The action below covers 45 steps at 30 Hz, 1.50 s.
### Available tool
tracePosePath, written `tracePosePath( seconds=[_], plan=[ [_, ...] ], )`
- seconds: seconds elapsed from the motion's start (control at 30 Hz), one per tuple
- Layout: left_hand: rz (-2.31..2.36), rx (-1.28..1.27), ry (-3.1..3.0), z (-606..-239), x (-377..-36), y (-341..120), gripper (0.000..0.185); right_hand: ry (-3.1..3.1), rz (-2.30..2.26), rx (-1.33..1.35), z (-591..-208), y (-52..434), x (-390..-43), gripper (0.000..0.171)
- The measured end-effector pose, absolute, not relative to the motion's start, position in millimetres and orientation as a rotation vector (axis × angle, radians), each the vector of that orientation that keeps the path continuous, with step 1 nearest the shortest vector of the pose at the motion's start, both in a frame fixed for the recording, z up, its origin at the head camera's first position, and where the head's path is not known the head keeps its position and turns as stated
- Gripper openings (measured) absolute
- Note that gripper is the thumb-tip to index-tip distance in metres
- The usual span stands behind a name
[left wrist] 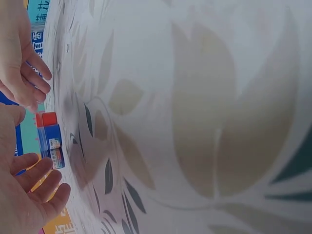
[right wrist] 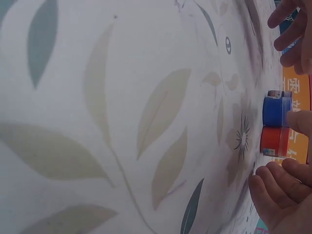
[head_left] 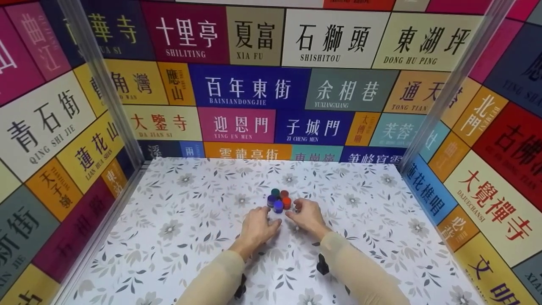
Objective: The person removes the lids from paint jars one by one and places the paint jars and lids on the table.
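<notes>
While left grip (head_left: 257, 226) and right grip (head_left: 308, 216) flank them, five jars (head_left: 277, 204) stand close together near the middle of the flowered bench (head_left: 144, 241). Positions round the cluster, head view: green jar (head_left: 275, 192) at 11 o'clock, brown jar (head_left: 284, 193) at 1, orange jar (head_left: 286, 203) at 4, blue jar (head_left: 278, 207) at 6, purple jar (head_left: 271, 201) at 8. Left grip, at 7 o'clock of the cluster: thumb and fingers apart, nothing held; fingertips just beside the purple jar, contact not certain. Right grip, at 4 o'clock: fingers loosely bent, apart from thumb, nothing held; nearest the orange jar. In the right wrist view its thumb overlaps the blue jar; whether they touch cannot be told. Beige sleeves (head_left: 218, 277) lie at 7 and 4 o'clock. Sign panels (head_left: 250, 87) stand beyond the bench edge at 12 o'clock.
</notes>
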State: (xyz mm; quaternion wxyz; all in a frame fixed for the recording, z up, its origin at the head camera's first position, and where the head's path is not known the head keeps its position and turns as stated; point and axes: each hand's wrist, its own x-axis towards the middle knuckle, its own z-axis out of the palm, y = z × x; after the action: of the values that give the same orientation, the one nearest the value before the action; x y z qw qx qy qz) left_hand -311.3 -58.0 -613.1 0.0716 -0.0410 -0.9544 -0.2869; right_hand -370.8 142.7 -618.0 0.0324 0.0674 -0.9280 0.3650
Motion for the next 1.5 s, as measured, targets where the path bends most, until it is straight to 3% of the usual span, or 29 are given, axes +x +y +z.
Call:
tracePosePath(
  seconds=[0.7,1.13,1.5],
  plan=[
    [-0.906,-0.135,-2.862,-608,-318,-49,0.058,-2.853,1.088,0.153,-617,138,-394,0.05],
    [-0.88,-0.159,-2.836,-618,-312,-53,0.056,-2.867,1.238,0.064,-627,128,-402,0.044],
    [-0.847,-0.199,-2.817,-622,-309,-48,0.051,-2.793,1.21,0.098,-668,129,-428,0.039]
  ],
)
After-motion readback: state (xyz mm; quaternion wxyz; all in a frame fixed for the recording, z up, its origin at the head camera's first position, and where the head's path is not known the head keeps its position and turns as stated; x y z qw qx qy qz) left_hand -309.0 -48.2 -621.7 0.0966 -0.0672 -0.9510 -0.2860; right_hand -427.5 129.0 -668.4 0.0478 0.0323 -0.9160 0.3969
